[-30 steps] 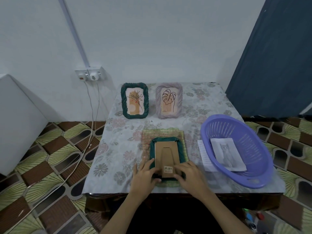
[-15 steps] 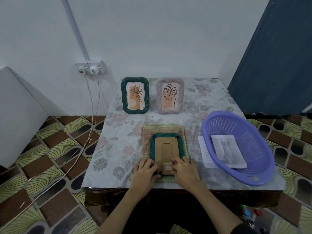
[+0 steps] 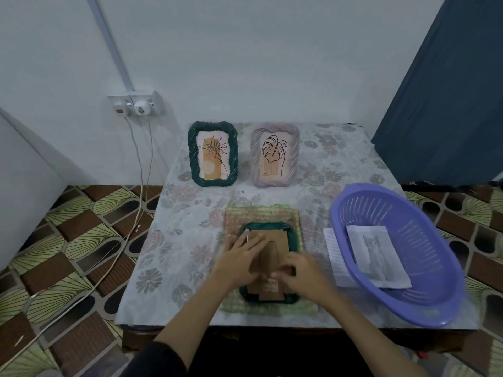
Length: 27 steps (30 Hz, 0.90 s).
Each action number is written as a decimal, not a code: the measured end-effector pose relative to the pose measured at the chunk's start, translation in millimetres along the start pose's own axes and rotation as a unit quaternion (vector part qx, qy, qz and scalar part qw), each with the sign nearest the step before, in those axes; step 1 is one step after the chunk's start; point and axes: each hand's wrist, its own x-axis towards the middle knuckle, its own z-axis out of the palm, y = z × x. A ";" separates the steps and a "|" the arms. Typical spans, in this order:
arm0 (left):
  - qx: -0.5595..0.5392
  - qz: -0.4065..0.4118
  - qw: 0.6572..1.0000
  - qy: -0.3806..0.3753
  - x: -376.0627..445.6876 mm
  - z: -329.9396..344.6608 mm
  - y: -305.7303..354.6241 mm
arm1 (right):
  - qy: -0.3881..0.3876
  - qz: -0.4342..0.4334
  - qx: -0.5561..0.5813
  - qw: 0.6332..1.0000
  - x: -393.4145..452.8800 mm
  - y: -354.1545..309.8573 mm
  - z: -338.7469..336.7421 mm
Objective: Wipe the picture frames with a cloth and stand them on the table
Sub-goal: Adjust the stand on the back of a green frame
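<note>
Tabletop — face-down frame under both hands' fingers.

Pale wall, patterned floor tiles, dark curtain.

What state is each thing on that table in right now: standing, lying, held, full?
Green frame at back: standing upright.
Lilac frame: standing upright beside it.
Third frame: lying face down on the cloth, cardboard back up.
Cloth: spread flat under that frame.
Left hand: fingers flat on the frame's back.
Right hand: fingers curled at the backing; blurred.
Basket: on the table, holds a cat picture.
</note>
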 end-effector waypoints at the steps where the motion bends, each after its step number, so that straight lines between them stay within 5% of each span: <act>1: 0.007 -0.001 1.000 -0.018 4.2 0.0 -1.6 | 0.027 0.011 0.002 1.000 8.2 5.2 -5.2; 11: 0.008 -0.014 1.000 -0.026 8.0 0.3 -4.4 | 0.118 0.002 -0.226 0.967 50.4 24.5 1.7; 17: -0.009 -0.028 1.000 -0.006 3.9 4.3 -4.5 | 0.128 0.051 -0.249 0.959 58.9 1.6 4.5; 20: -0.010 -0.096 0.995 0.028 -2.2 11.1 -3.2 | 0.148 0.064 -0.214 0.963 65.9 -15.3 1.3; 27: -0.007 -0.142 0.989 0.042 -10.1 21.8 -1.3 | 0.023 -0.065 -0.222 0.973 70.6 -29.3 13.6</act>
